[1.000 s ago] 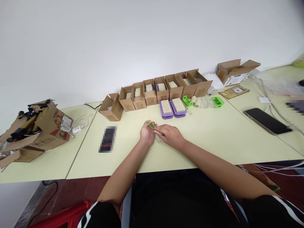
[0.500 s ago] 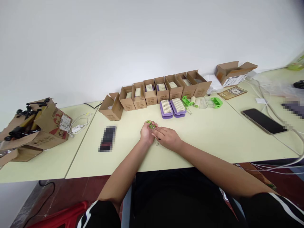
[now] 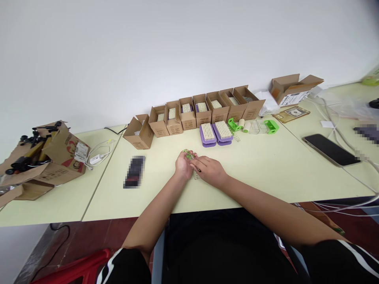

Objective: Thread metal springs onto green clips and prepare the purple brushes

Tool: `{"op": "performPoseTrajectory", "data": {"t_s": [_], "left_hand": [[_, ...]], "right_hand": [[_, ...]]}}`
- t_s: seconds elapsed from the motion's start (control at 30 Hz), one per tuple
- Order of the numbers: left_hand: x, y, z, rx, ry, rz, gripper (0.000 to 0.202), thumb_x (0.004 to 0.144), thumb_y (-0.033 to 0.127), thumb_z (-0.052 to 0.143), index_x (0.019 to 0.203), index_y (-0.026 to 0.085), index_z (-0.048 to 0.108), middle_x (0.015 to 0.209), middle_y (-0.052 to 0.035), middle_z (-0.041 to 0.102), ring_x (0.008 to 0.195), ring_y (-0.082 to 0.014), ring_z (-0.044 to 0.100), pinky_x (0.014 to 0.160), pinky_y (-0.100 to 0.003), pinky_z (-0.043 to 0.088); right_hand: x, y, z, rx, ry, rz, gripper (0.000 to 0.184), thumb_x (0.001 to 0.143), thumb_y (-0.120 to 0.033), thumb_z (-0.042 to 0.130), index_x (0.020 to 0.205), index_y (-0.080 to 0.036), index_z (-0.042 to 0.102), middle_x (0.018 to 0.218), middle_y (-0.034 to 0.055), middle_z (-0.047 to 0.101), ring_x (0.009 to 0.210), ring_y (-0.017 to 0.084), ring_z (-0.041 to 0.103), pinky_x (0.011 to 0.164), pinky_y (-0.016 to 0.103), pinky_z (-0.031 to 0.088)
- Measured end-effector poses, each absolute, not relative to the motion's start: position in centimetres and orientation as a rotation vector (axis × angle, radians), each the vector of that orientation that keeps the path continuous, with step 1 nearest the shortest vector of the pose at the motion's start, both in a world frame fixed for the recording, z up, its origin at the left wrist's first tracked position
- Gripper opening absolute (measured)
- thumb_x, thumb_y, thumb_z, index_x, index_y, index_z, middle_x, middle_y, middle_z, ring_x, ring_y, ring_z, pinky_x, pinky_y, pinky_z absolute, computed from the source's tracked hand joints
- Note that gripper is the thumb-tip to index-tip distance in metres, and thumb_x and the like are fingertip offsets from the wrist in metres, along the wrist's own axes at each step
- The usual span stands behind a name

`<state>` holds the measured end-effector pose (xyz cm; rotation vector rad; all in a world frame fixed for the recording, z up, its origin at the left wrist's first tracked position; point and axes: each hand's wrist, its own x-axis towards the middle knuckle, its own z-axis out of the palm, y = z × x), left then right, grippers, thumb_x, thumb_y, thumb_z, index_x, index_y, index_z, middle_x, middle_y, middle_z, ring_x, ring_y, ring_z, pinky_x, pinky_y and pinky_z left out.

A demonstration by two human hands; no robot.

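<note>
My left hand (image 3: pixel 183 165) is closed around a small green plastic part (image 3: pixel 188 154) above the middle of the table. My right hand (image 3: pixel 211 170) meets it from the right, fingers pinched on a thin metal-shafted tool (image 3: pixel 192 157). The tool's tip points at the green part, and most of its length is hidden by the fingers. Below the hands a coil spring (image 3: pixel 196 176) lies on the table, partly covered.
Purple bases with cream pegs (image 3: pixel 208 133) stand beyond my hands. Further right are green brackets (image 3: pixel 271 126), cream rollers (image 3: pixel 246 126), clear covers (image 3: pixel 258 127) and springs (image 3: pixel 236 137). Small cardboard boxes (image 3: pixel 160 128) line the wall. Phones (image 3: pixel 331 150) lie at either side.
My right fingers and the tool have shifted slightly over the green part, and less of the metal shaft shows. The left hand keeps its hold. The whole view has moved a little.
</note>
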<state>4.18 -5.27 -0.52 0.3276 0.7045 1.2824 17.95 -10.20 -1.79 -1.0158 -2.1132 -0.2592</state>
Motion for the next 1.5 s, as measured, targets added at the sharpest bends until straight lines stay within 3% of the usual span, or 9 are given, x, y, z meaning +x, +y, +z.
{"op": "performPoseTrajectory", "data": {"t_s": [0.23,0.43,0.9,1.23,1.5], "left_hand": [[4.0,-5.2,-0.9,0.401,0.686,1.287,0.008,0.082,0.015,0.059,0.086,0.021,0.055,0.081,-0.0031,0.061,0.077,-0.0190,0.066,0.072,-0.031,0.050],[4.1,-5.4,-0.7,0.409,0.670,1.303,0.010,0.080,0.012,0.058,0.084,0.020,0.054,0.081,-0.0034,0.060,0.073,-0.0173,0.063,0.071,-0.030,0.050],[4.4,-5.3,-0.1,0.253,0.688,1.290,0.009,0.081,0.013,0.059,0.079,0.020,0.053,0.078,-0.0027,0.058,0.070,-0.0154,0.060,0.076,-0.030,0.052],[4.3,-5.0,-0.1,0.209,0.668,1.246,0.009,0.083,0.013,0.058,0.081,0.021,0.053,0.077,-0.0037,0.059,0.072,-0.0172,0.063,0.080,-0.033,0.054],[4.4,-5.4,-0.4,0.297,0.604,1.256,0.011,0.082,0.015,0.061,0.082,0.022,0.052,0.077,-0.0021,0.059,0.070,-0.0169,0.060,0.074,-0.031,0.049]], "right_hand": [[19.1,-10.0,-0.6,-1.037,-1.909,0.104,0.019,0.107,-0.029,0.060,0.115,-0.023,0.075,0.105,0.0052,0.081,0.094,0.021,0.076,0.082,0.034,0.059],[19.2,-10.1,-0.5,-1.016,-1.902,0.143,0.019,0.107,-0.030,0.059,0.113,-0.024,0.076,0.103,0.0045,0.082,0.093,0.021,0.076,0.083,0.034,0.058],[17.8,-10.4,-1.3,-0.974,-2.116,-0.254,0.021,0.105,-0.024,0.060,0.120,-0.018,0.073,0.105,0.0096,0.080,0.096,0.023,0.075,0.082,0.036,0.061],[17.8,-10.3,-2.0,-0.980,-2.192,-0.182,0.024,0.106,-0.023,0.055,0.123,-0.021,0.073,0.111,0.0132,0.078,0.106,0.026,0.073,0.095,0.043,0.062],[17.4,-10.5,-1.1,-1.057,-2.143,-0.197,0.024,0.107,-0.025,0.055,0.119,-0.020,0.075,0.105,0.0120,0.080,0.102,0.025,0.074,0.089,0.039,0.062]]}}
